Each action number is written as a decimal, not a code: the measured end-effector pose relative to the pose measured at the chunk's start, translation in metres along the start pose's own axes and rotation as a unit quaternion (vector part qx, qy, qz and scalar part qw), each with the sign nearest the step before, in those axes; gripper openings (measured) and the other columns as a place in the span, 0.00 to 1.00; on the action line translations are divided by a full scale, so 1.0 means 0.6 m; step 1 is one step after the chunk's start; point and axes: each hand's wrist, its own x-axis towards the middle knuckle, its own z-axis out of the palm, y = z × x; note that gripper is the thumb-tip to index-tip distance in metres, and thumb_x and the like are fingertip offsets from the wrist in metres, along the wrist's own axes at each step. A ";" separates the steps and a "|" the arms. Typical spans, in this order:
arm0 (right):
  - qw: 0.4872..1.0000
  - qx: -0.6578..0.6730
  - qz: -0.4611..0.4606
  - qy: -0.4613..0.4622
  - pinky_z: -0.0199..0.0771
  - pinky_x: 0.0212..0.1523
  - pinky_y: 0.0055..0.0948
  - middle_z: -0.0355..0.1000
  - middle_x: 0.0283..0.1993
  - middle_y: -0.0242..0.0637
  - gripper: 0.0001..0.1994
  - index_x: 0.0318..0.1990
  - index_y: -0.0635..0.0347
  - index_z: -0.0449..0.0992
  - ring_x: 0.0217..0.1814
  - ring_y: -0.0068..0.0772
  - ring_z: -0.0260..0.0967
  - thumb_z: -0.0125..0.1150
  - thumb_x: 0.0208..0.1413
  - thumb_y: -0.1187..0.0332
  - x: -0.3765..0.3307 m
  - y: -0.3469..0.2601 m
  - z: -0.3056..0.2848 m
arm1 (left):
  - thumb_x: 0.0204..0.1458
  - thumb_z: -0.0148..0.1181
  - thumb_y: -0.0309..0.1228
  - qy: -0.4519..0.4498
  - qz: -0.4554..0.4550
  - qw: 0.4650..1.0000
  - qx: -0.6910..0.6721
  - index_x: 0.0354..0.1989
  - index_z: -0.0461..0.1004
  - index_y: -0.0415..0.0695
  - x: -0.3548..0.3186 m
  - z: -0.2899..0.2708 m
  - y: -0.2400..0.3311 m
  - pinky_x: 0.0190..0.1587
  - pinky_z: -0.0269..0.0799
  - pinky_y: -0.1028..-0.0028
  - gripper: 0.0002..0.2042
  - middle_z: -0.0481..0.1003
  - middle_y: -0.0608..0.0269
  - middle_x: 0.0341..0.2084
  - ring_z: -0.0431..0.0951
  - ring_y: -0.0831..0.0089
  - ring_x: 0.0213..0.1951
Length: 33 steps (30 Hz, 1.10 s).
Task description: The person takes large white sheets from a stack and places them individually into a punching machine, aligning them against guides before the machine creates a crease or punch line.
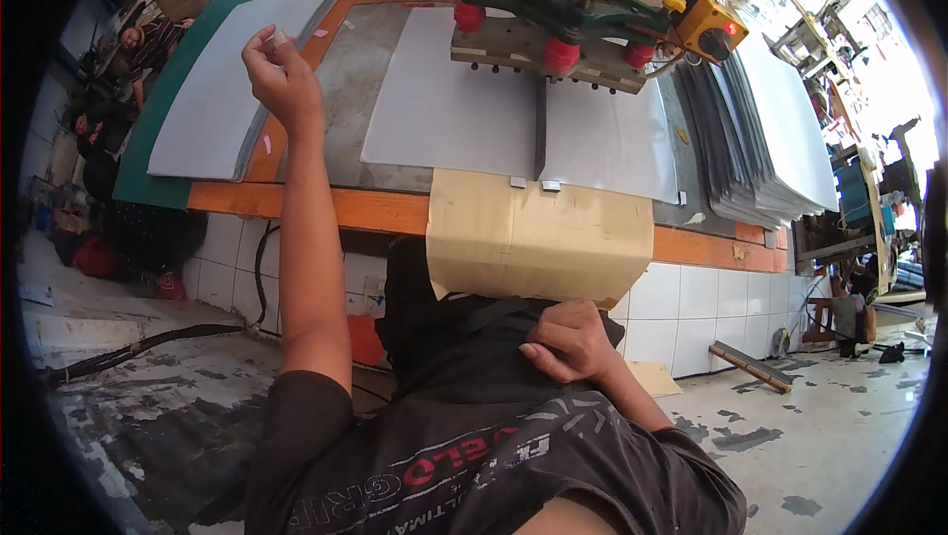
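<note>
My left hand (281,76) is raised over the inner edge of a stack of white sheets (212,91) at the left of the table. Its fingers are curled in toward the thumb, and nothing shows between them. My right hand (571,343) rests near my lap as a loose fist, with no object visible in it. Ahead of me, a large white sheet (434,101) and a second white sheet (602,135) lie side by side beneath a press head (553,51). A dark bar (540,130) runs between them. Tan cardboard (538,239) hangs over the table's front edge.
A thick stack of sheets (780,130) stands at the table's right. The press carries red feet, yellow knobs and a yellow control box (711,27) with a lit red lamp. An orange rail (375,209) edges the table. People sit at the far left. A black cable (158,338) crosses the floor.
</note>
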 end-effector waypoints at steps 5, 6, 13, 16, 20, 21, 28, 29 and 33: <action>1.000 -0.008 0.008 -0.002 0.64 0.21 0.38 0.65 0.18 0.35 0.11 0.22 0.56 0.73 0.19 0.40 0.67 0.69 0.53 0.68 0.001 -0.003 -0.005 | 0.66 0.53 0.32 -0.002 -0.011 1.000 -0.003 0.51 0.72 0.38 0.000 0.001 0.004 0.32 0.74 0.74 0.12 0.79 0.59 0.35 0.77 0.74 0.35; 1.000 -0.011 0.011 -0.006 0.65 0.22 0.37 0.65 0.18 0.35 0.11 0.22 0.56 0.73 0.19 0.40 0.67 0.69 0.53 0.68 0.001 -0.003 -0.005 | 0.66 0.53 0.33 0.000 -0.011 1.000 -0.002 0.51 0.72 0.39 0.000 0.000 0.005 0.31 0.74 0.74 0.12 0.79 0.59 0.35 0.77 0.74 0.35; 1.000 -0.014 0.012 -0.007 0.65 0.22 0.38 0.66 0.18 0.35 0.11 0.22 0.56 0.73 0.19 0.40 0.67 0.68 0.53 0.68 0.002 -0.003 -0.006 | 0.66 0.53 0.34 0.005 -0.023 1.000 -0.001 0.51 0.72 0.39 0.000 0.000 0.001 0.29 0.75 0.74 0.12 0.79 0.59 0.35 0.78 0.74 0.35; 1.000 -0.020 0.011 -0.004 0.65 0.22 0.38 0.65 0.18 0.35 0.11 0.22 0.56 0.73 0.19 0.40 0.67 0.68 0.53 0.68 0.002 -0.003 -0.006 | 0.66 0.53 0.34 0.003 -0.017 1.000 0.003 0.52 0.72 0.39 0.002 -0.003 0.000 0.29 0.75 0.75 0.12 0.79 0.60 0.35 0.78 0.74 0.36; 1.000 -0.016 0.012 -0.005 0.65 0.22 0.38 0.65 0.18 0.35 0.11 0.22 0.57 0.73 0.19 0.40 0.67 0.68 0.53 0.68 0.001 -0.003 -0.006 | 0.66 0.53 0.34 0.002 -0.027 1.000 0.001 0.51 0.72 0.39 0.001 -0.003 0.003 0.30 0.75 0.74 0.12 0.79 0.60 0.35 0.78 0.73 0.35; 1.000 -0.015 0.015 -0.005 0.65 0.22 0.38 0.65 0.18 0.36 0.11 0.22 0.57 0.73 0.19 0.40 0.67 0.68 0.53 0.68 0.001 -0.003 -0.006 | 0.66 0.53 0.34 0.004 -0.022 1.000 0.000 0.51 0.72 0.39 0.000 -0.002 0.005 0.31 0.75 0.74 0.12 0.79 0.60 0.35 0.78 0.73 0.35; 1.000 -0.016 0.013 -0.002 0.65 0.22 0.38 0.66 0.19 0.35 0.11 0.23 0.57 0.74 0.19 0.40 0.67 0.68 0.53 0.68 0.000 0.002 -0.011 | 0.65 0.54 0.32 0.008 -0.037 0.999 -0.006 0.50 0.72 0.37 0.000 -0.003 0.025 0.40 0.75 0.67 0.12 0.79 0.56 0.32 0.80 0.66 0.36; 0.999 -0.039 0.011 0.017 0.66 0.23 0.39 0.66 0.19 0.35 0.10 0.23 0.57 0.74 0.20 0.41 0.67 0.68 0.53 0.67 0.002 0.002 -0.018 | 0.65 0.54 0.32 0.008 -0.037 0.999 -0.005 0.50 0.72 0.37 0.000 -0.003 0.024 0.40 0.75 0.67 0.12 0.79 0.56 0.32 0.80 0.66 0.36; 0.975 -0.180 0.050 0.117 0.67 0.26 0.40 0.68 0.22 0.37 0.08 0.27 0.59 0.77 0.24 0.42 0.70 0.68 0.52 0.67 0.016 0.020 -0.063 | 0.65 0.55 0.33 -0.009 -0.031 0.999 0.000 0.49 0.73 0.38 -0.001 -0.003 0.014 0.40 0.75 0.68 0.12 0.79 0.57 0.34 0.79 0.69 0.35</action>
